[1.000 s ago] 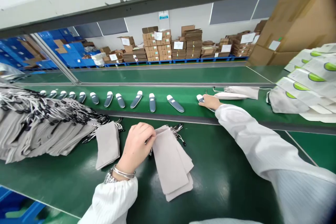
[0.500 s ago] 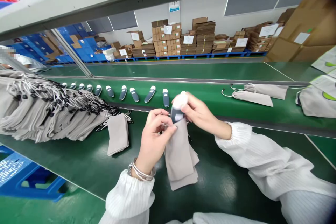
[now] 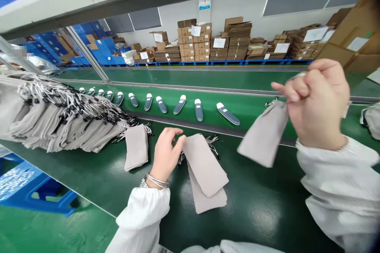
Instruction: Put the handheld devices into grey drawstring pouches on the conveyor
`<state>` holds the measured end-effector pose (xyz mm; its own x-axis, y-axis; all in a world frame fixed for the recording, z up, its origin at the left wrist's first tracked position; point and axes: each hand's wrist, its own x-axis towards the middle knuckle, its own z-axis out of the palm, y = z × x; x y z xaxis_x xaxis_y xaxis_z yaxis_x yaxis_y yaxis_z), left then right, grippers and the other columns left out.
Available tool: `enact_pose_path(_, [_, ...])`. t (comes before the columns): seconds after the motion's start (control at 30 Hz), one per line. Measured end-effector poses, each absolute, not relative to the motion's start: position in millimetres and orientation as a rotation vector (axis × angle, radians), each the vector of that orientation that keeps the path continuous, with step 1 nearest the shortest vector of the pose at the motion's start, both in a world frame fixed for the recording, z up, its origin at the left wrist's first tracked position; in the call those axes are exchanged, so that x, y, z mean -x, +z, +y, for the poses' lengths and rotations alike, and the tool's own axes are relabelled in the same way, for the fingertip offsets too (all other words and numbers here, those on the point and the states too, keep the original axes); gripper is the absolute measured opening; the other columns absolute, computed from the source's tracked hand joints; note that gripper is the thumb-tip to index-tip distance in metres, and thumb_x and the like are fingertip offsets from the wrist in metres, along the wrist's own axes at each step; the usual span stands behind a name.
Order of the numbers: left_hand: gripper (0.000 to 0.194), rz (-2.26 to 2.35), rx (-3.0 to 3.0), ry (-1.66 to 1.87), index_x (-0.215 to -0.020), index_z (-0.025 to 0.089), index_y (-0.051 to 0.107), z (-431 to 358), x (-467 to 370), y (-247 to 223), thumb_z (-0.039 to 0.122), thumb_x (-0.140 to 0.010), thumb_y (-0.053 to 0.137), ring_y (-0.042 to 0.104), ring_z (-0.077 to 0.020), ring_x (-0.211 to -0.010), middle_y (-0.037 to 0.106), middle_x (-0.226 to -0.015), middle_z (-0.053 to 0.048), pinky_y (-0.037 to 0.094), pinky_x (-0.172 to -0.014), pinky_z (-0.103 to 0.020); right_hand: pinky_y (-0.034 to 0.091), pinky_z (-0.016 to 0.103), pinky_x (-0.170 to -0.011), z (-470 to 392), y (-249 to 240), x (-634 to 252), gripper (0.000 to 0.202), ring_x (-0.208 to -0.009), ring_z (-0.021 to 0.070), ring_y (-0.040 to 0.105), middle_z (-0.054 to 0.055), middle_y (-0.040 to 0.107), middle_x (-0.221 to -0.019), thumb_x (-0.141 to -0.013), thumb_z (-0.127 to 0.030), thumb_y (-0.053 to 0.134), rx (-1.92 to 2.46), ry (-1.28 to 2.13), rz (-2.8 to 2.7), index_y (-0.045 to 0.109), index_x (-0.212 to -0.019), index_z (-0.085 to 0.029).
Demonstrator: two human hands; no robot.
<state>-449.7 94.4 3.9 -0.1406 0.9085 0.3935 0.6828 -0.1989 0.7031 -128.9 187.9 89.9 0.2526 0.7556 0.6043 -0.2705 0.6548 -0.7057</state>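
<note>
My right hand (image 3: 316,102), raised at the right, is closed on the cord end of a grey drawstring pouch (image 3: 264,132). The pouch hangs tilted to the left, above the belt edge; what is inside it is hidden. On the left, my left hand (image 3: 166,152) has thumb and fingers apart beside the top corner of a flat grey pouch (image 3: 204,164). That pouch overlaps another pouch (image 3: 206,201) on the dark green table. Their cords with black stoppers stick out at the top. Beyond, on the belt, lies an oblong blue-grey item (image 3: 228,114) with a white end.
A big heap of grey drawstring pouches (image 3: 59,122) covers the left of the table, with a small pouch stack (image 3: 136,148) beside it. Several similar blue-grey items (image 3: 179,105) line the green belt (image 3: 255,104). A blue stool (image 3: 32,185) stands lower left; a beam (image 3: 118,2) crosses overhead.
My right hand has moved right and up, carrying a pouch by its cord end; the blue-grey item it held at the pouch mouth is out of sight. My left hand has let go.
</note>
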Motion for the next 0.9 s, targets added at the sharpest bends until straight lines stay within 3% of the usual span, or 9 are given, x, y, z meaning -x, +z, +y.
enact_pose_path(0.03, [0.01, 1.861, -1.895, 1.124, -0.096, 0.023, 0.07, 96.7, 452.2, -1.3, 0.026, -0.089, 0.063, 0.058, -0.0202, -0.087, 0.066, -0.097, -0.004, 0.045, -0.075, -0.033, 0.055, 0.036, -0.08, 201.2, 82.9, 132.6, 0.024, -0.048, 0.0107, 0.041, -0.012, 0.042, -0.054, -0.084, -0.01, 0.057, 0.567, 0.606, -1.206, 0.049, -0.102, -0.025])
enact_pose_path(0.13, [0.006, 1.897, -1.887, 0.924, -0.09, 0.023, 0.069, 102.9, 458.5, -10.6, 0.024, -0.085, 0.066, 0.061, -0.0224, -0.09, 0.066, -0.091, -0.003, 0.046, -0.077, -0.035, 0.052, 0.036, -0.076, 243.2, 44.3, 147.8, 0.041, -0.068, 0.0168, 0.061, -0.003, 0.063, -0.077, -0.084, -0.021, 0.062, 0.939, 0.424, -1.616, 0.044, -0.122, -0.024])
enact_pose_path(0.27, [0.007, 1.862, -2.023, 0.947, -0.079, 0.022, 0.065, 106.2, 459.5, -5.7, 0.017, -0.081, 0.069, 0.06, -0.0214, -0.09, 0.066, -0.091, -0.002, 0.045, -0.082, -0.035, 0.047, 0.041, -0.078, 287.7, -19.4, 162.4, 0.042, -0.094, 0.0278, 0.063, 0.016, 0.063, -0.116, -0.081, -0.036, 0.071, 1.627, 0.38, -2.023, 0.053, -0.114, -0.018])
enact_pose_path(0.33, [0.012, 1.817, -2.185, 0.941, -0.075, 0.021, 0.061, 104.0, 457.6, 1.0, 0.013, -0.083, 0.066, 0.058, -0.0215, -0.089, 0.066, -0.087, -0.002, 0.043, -0.083, -0.037, 0.045, 0.042, -0.079, 302.7, -40.7, 163.0, 0.036, -0.097, 0.0314, 0.061, 0.02, 0.063, -0.113, -0.078, -0.035, 0.075, 1.787, 0.443, -2.038, 0.056, -0.102, -0.017])
enact_pose_path(0.43, [0.014, 1.561, -2.306, 1.004, -0.079, 0.021, 0.057, 95.6, 453.2, 11.4, 0.013, -0.09, 0.058, 0.058, -0.0201, -0.088, 0.068, -0.089, -0.002, 0.042, -0.082, -0.036, 0.046, 0.04, -0.076, 315.9, -50.0, 158.5, 0.034, -0.09, 0.0298, 0.062, 0.014, 0.064, -0.093, -0.072, -0.031, 0.079, 1.838, 0.565, -2.006, 0.055, -0.091, -0.018])
enact_pose_path(0.57, [0.012, 1.262, -2.08, 1.129, -0.083, 0.021, 0.055, 84.5, 443.0, 21.5, 0.018, -0.095, 0.056, 0.055, -0.0151, -0.077, 0.062, -0.084, -0.001, 0.044, -0.072, -0.03, 0.043, 0.03, -0.059, 301.6, -24.1, 161.9, 0.042, -0.071, 0.0182, 0.056, 0.005, 0.06, -0.087, -0.077, -0.044, 0.076, 1.542, 0.929, -1.82, 0.051, -0.101, -0.021])
enact_pose_path(0.7, [0.014, 1.177, -2.009, 1.126, -0.079, 0.02, 0.058, 84.5, 427.6, 27.9, 0.017, -0.092, 0.063, 0.052, -0.0132, -0.074, 0.055, -0.081, 0.001, 0.041, -0.067, -0.027, 0.028, 0.024, -0.042, 250.5, 24.3, 188.7, 0.057, -0.056, 0.0112, 0.043, 0.001, 0.055, -0.089, -0.082, -0.065, 0.068, 0.975, 1.165, -1.462, 0.043, -0.119, -0.029])
enact_pose_path(0.8, [0.013, 1.141, -1.98, 1.162, -0.079, 0.021, 0.061, 87.0, 414.8, 32.9, 0.016, -0.089, 0.068, 0.052, -0.0131, -0.075, 0.055, -0.082, 0.001, 0.041, -0.066, -0.026, 0.032, 0.024, -0.043, 210.3, 49.4, 213.9, 0.063, -0.059, 0.0121, 0.046, 0.003, 0.056, -0.094, -0.083, -0.071, 0.066, 0.839, 1.062, -1.421, 0.041, -0.125, -0.031])
enact_pose_path(0.9, [0.011, 1.138, -1.915, 1.346, -0.08, 0.021, 0.064, 86.9, 403.7, 39.6, 0.017, -0.087, 0.071, 0.053, -0.0136, -0.079, 0.056, -0.087, -0.001, 0.041, -0.066, -0.026, 0.037, 0.026, -0.05, 180.8, 53.6, 230.2, 0.054, -0.067, 0.0143, 0.051, 0.004, 0.057, -0.093, -0.086, -0.071, 0.061, 0.772, 1.069, -1.627, 0.051, -0.116, -0.027])
